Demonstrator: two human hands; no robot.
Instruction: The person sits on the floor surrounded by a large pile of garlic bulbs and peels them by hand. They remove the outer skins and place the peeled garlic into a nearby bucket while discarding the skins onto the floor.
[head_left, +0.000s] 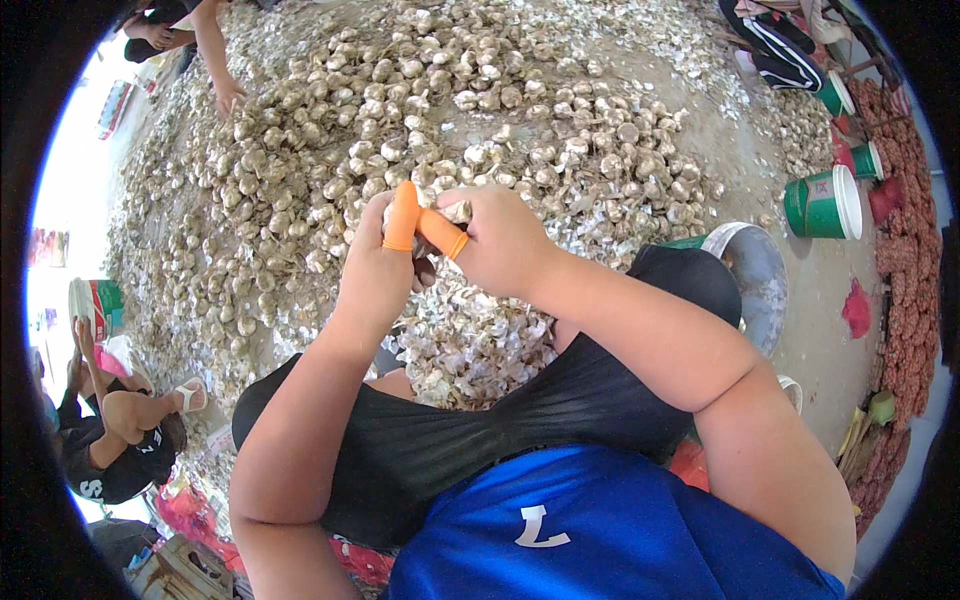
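Observation:
My left hand and my right hand meet in front of me, both gripping one garlic bulb. An orange finger cot covers my left thumb, and another orange finger cot is on my right thumb; the two touch over the bulb. My fingers and thumbs hide most of the bulb. Beyond my hands a wide heap of garlic bulbs covers the ground. Loose papery garlic skins are piled between my legs, below my hands.
A large bucket stands by my right knee, with green-and-white buckets farther right. Filled red mesh sacks line the right edge. A co-worker's hand reaches into the bulbs at upper left. Another person sits at left beside a bucket.

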